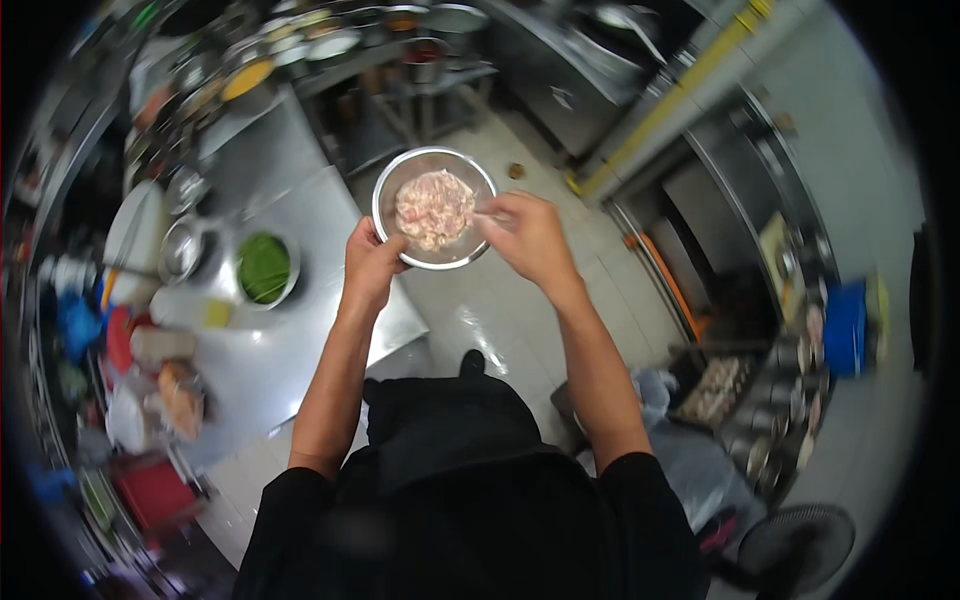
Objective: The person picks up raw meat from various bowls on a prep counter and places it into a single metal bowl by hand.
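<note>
A round stainless steel bowl (386, 176) is held up over the floor in front of me, near the worktop's corner. Inside lies a heap of pale pink raw meat pieces (435, 208), which looks wet. My left hand (369, 262) grips the bowl's lower left rim, thumb over the edge. At the right rim, my right hand (531, 236) has its fingers closed around a thin utensil (487, 216) that reaches towards the meat. Blur hides what kind of utensil it is, and its tip.
To the left, a steel worktop (255, 367) carries a bowl of green leaves (264, 268), a squeeze bottle (187, 307) and several containers. A steel oven-like unit (712, 210) stands at right. A fan (796, 547) is at lower right. Tiled floor (517, 322) lies below.
</note>
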The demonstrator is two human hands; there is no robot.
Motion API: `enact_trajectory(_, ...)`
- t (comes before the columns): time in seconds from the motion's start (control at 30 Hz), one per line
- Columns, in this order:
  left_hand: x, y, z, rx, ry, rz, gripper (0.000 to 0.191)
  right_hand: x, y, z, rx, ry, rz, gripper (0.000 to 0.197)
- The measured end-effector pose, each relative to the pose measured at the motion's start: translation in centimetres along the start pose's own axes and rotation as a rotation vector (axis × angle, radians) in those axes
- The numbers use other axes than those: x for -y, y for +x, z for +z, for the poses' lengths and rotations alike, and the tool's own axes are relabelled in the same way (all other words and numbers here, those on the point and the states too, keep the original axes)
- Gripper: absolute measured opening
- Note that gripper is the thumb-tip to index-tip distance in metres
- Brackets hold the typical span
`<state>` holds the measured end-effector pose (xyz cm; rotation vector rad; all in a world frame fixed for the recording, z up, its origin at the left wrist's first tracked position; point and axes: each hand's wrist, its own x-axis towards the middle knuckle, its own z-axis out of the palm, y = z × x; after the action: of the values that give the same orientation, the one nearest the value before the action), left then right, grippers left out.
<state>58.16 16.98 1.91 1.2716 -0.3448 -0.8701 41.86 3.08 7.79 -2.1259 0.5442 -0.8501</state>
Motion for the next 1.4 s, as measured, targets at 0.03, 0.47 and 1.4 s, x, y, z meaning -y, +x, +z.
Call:
enact_trajectory(0.03,1.5,0.0,4.0,0.032,0.008,-0.051,0.023,-2.3,-0.5,-2.1,-0.016,-0.165,0.010,0.022)
enact_trajectory(0.47,16.6,3.7,36.5,0.580,0.202,-0.328,0.020,-22.5,-8.9,-28.1,-0.270,-0.467,0.762,0.025)
enact_trajectory(1.4,34.0,18.3,62.9,0.395,0.354,-0.277,0.056,-41.8,-42.6,-90.2,-1.750,0.216,0.500,0.013)
